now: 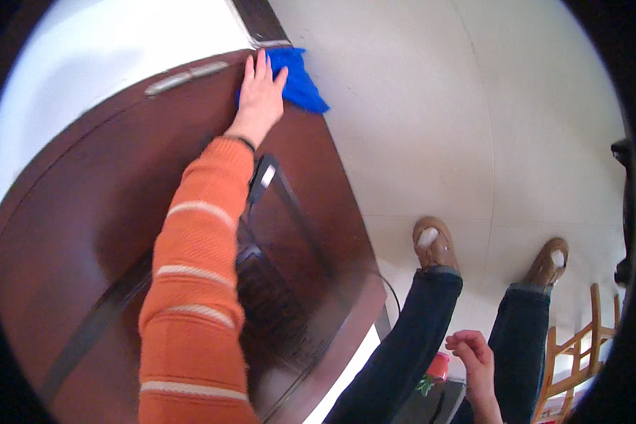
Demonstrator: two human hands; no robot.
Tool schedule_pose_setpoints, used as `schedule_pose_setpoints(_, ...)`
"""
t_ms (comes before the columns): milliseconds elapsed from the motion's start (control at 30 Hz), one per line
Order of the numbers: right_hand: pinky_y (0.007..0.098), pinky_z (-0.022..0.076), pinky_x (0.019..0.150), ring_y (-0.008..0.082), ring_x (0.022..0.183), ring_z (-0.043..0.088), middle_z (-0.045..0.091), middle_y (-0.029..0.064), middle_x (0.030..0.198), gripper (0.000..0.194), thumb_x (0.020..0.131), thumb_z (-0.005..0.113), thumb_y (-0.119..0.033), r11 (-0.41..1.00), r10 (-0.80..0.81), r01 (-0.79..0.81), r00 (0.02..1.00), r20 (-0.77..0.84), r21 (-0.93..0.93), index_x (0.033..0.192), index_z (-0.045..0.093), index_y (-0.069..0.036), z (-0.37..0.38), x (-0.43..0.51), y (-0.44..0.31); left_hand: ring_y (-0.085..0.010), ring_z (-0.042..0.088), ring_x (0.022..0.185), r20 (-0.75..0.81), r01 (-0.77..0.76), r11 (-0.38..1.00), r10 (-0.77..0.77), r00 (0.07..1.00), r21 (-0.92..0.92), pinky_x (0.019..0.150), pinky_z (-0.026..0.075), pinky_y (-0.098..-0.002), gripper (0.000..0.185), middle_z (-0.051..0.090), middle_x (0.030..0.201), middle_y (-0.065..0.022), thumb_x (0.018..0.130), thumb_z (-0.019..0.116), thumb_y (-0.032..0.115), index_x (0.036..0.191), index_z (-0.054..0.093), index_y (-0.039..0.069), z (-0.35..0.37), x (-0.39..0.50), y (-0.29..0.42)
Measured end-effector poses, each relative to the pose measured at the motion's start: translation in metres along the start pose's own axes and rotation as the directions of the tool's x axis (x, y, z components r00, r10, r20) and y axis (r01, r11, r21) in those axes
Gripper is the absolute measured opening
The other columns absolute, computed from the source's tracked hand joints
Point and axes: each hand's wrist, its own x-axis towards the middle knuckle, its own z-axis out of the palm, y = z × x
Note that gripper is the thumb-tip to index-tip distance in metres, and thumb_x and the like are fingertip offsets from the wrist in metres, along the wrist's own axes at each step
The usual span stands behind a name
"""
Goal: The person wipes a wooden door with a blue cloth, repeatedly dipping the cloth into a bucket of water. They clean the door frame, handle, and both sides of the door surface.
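Observation:
My left hand (259, 100), in an orange sleeve with white stripes, presses a blue cloth (303, 85) onto the far right corner of a dark reddish-brown wooden table (318, 159). Its fingers are spread over the cloth, which hangs slightly past the edge. My right hand (473, 358) is low at the right, near my leg, its fingers loosely curled with nothing seen in them. A black power adapter (264, 177) with a white label lies beside my left forearm. A dark, blurred object, possibly a keyboard, shows on the table nearer to me, partly hidden by the sleeve.
A pale slim object (185, 77) lies near the table's far edge. A wooden chair (572, 376) stands at the lower right. By my legs, a red pot (439, 367) holds a green plant. A black cable (395, 289) hangs beside the table.

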Motion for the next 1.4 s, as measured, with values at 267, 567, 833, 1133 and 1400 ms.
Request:
schedule_pose_setpoints(267,0.0314,0.0461,0.085,0.0170,0.089,0.061,0.063,0.0093,0.093,0.017,0.087,0.046,-0.003,0.999,0.023,-0.023,1.000,-0.006,-0.049,0.100,0.057,-0.003,-0.008,-0.007,0.006,-0.0417,0.028,0.135,0.097,0.005,0.997,-0.014,0.995,0.083,0.110,0.018,-0.0538,0.049,0.041,0.142,-0.0208,0.091,0.044,0.029,0.131,0.052,0.000,0.055,-0.023,0.180)
schedule_pose_setpoints(567,0.0299,0.0467,0.087,0.0171,0.096,0.062,0.065,0.0103,0.103,0.017,0.093,0.048,-0.006,0.992,0.089,-0.097,0.992,0.094,0.080,0.107,0.057,-0.003,-0.018,-0.014,0.024,-0.0368,0.034,0.133,0.273,-0.545,0.776,0.625,0.731,-0.319,0.111,0.020,-0.0515,0.046,0.043,0.140,-0.0223,0.092,0.042,0.021,0.128,0.052,-0.006,0.015,-0.253,0.330)
schedule_pose_setpoints(833,0.0296,0.0468,0.088,0.0164,0.094,0.061,0.064,0.0093,0.103,0.017,0.093,0.047,-0.006,0.997,0.047,-0.052,0.996,0.078,0.062,0.107,0.056,-0.002,-0.010,-0.003,0.029,-0.0431,0.024,0.136,-0.108,0.188,0.977,-0.177,0.978,0.101,0.108,0.022,-0.0556,0.048,0.035,0.145,-0.0205,0.085,0.052,0.026,0.132,0.049,0.015,0.022,0.023,0.039)
schedule_pose_setpoints(1133,0.0297,0.0431,0.095,0.0165,0.100,0.059,0.063,0.0090,0.106,0.019,0.094,0.049,-0.004,0.991,0.131,-0.127,0.982,0.139,-0.040,0.112,0.055,-0.002,-0.006,0.000,0.057,-0.0450,0.023,0.136,0.152,-0.138,0.980,0.160,0.975,-0.147,0.111,0.010,-0.0587,0.048,0.036,0.145,-0.0212,0.095,0.037,0.029,0.138,0.046,0.010,0.037,-0.193,0.308)
schedule_pose_setpoints(1400,0.0282,0.0441,0.094,0.0152,0.102,0.058,0.062,0.0086,0.109,0.020,0.094,0.050,-0.005,0.975,0.199,-0.180,0.968,0.149,-0.132,0.113,0.054,-0.001,-0.021,-0.010,0.070,-0.0370,0.023,0.139,0.235,-0.612,0.593,0.791,0.565,-0.523,0.114,0.011,-0.0545,0.048,0.038,0.145,-0.0155,0.091,0.044,0.029,0.131,0.052,0.002,0.010,-0.485,0.503)
